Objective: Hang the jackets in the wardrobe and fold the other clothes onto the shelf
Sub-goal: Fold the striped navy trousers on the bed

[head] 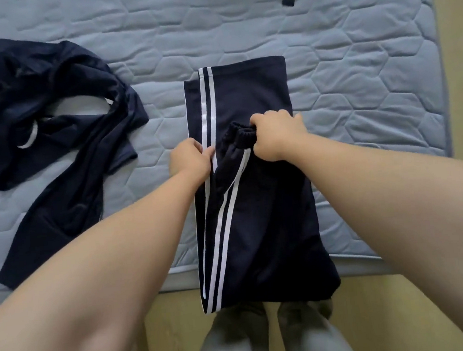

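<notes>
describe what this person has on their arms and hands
Nothing is worn on either. The left hand and right hand are bare, with no gloves, rings or watch in view. The left forearm and right forearm are uncovered to the frame edge, no sleeve showing.

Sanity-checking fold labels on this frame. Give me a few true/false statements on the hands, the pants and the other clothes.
1. The right hand grips the gathered elastic end of the striped pants. True.
2. The left hand rests flat on the bare mattress. False: its fingers hold the pants at the white stripes.
3. The crumpled dark garment lies left of the pants, apart from them. True.
4. The pants lie wholly on the mattress. False: their near end hangs over the mattress edge, toward the person's feet.
</notes>
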Tool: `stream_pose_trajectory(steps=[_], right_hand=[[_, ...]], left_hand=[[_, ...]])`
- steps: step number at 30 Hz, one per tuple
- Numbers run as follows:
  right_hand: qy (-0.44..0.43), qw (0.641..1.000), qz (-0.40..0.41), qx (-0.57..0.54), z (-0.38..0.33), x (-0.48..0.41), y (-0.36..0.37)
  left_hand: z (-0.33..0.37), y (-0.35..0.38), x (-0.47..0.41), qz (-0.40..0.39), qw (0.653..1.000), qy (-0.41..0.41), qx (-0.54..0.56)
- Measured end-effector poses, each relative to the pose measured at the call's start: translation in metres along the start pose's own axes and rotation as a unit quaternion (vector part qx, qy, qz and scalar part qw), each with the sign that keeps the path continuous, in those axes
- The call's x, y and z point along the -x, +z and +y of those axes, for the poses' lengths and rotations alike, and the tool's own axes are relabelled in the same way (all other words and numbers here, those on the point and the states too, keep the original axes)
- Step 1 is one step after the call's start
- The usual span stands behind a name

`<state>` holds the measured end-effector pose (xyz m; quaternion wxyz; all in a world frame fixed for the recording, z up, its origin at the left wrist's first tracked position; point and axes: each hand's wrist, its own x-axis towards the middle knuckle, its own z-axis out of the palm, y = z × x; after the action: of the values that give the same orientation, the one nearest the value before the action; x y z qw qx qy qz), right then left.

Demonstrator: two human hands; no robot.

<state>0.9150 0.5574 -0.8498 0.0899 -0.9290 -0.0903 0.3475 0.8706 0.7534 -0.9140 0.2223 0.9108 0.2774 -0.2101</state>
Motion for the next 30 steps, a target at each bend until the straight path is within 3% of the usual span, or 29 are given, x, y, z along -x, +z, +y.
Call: stream_pose_trajectory(steps=[6,12,20,23,26,30], right_hand=[[-0.074,0.992,-0.08,-0.07,-0.017,-0.015,-0.007],[-0.065,0.992,-0.094,-0.055,-0.024,-0.024,-0.013],[-0.066,0.989,-0.13,-0.036,-0.019,-0.033,-0.016],[-0.079,0.987,-0.131,-0.042,-0.02,-0.036,-0.014],[-0.08,0.985,-0.142,-0.056,-0.021,-0.036,-0.017],[-0.077,0.983,-0.142,-0.084,-0.023,-0.036,-0.025]], left_hand=[[-0.018,-0.004,0.003,0.012,0.997,-0.027,0.07],[-0.014,-0.011,-0.002,-0.002,0.996,-0.062,0.072],[0.066,-0.048,-0.084,0.028,0.995,0.065,0.075],[0.063,-0.046,-0.103,0.068,0.996,0.018,0.052],[0.053,-0.038,-0.103,0.055,0.997,-0.034,0.045],[0.054,-0.033,-0.103,0.038,0.995,-0.043,0.079]])
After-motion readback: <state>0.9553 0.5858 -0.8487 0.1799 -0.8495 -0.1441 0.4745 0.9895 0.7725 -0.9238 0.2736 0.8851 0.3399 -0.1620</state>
